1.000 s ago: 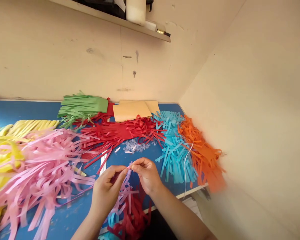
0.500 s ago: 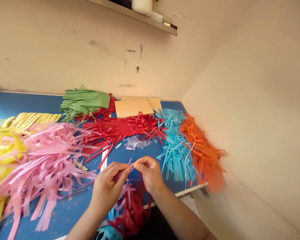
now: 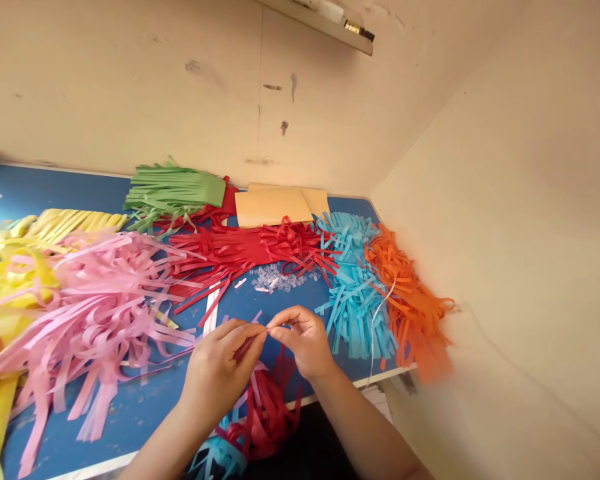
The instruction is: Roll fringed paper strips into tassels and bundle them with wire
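My left hand (image 3: 225, 360) and my right hand (image 3: 305, 343) meet fingertip to fingertip over the near table edge, both pinching a thin pink paper strip (image 3: 243, 349). Most of the strip is hidden by my left fingers. Below my hands, a garland of red fringed paper (image 3: 267, 413) and blue fringed paper (image 3: 223, 453) hangs at my lap, with some pink strips among it. Left of my left hand spreads a heap of pink fringed paper (image 3: 110, 293). Beyond my fingers lies a small pile of clear plastic bits (image 3: 277, 279).
On the blue table (image 3: 150, 413) lie red fringe (image 3: 250, 247), green fringe (image 3: 180, 187), yellow fringe (image 3: 80, 223), light blue fringe (image 3: 355, 287) and orange fringe (image 3: 410, 293). Tan paper sheets (image 3: 273, 207) rest against the wall. A white cord (image 3: 375, 320) crosses the light blue fringe. A shelf (image 3: 330, 27) juts out above.
The view has tilted down slightly. My fingertips stay together on the strip, with the fingers shifting only a little; the papers on the table lie as before.
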### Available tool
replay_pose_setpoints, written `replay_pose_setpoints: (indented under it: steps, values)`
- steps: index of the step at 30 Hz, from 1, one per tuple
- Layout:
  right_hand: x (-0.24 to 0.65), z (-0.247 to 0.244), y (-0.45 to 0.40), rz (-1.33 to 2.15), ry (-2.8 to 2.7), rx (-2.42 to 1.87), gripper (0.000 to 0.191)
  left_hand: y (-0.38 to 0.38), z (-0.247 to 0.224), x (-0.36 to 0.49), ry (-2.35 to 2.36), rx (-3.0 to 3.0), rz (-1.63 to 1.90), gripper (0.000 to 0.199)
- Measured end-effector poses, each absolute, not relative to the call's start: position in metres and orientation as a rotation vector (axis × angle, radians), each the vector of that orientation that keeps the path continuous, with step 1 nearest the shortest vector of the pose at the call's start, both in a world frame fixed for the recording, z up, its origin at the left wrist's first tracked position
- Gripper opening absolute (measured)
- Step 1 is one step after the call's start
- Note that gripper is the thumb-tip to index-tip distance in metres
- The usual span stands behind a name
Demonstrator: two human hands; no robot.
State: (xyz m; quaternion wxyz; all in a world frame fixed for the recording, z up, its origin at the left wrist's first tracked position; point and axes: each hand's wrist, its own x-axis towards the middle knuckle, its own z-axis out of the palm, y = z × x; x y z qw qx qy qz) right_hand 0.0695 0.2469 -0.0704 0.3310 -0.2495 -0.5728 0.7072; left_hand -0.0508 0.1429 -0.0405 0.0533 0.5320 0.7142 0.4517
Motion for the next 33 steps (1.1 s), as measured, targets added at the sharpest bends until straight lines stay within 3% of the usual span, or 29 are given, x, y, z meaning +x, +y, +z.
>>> replay_pose_setpoints:
  steps: [8, 16, 27, 33]
  values:
    - [0.070, -0.071, 0.242, 1.736, -1.459, -0.665, 0.014, 0.140, -0.043, -0.049, 2.122, 1.330, 1.427, 0.022]
    - [0.078, -0.068, 0.241, 1.762, -1.587, -0.672, 0.005, 0.136, -0.044, -0.049, 2.206, 1.655, 1.491, 0.016]
    - [0.087, -0.056, 0.243, 1.422, -1.782, -0.610, 0.008, 0.140, -0.043, -0.053, 2.090, 1.814, 1.497, 0.006]
    - [0.088, -0.048, 0.239, 1.306, -1.813, -0.559, 0.011, 0.143, -0.042, -0.045, 2.028, 1.965, 1.642, 0.013]
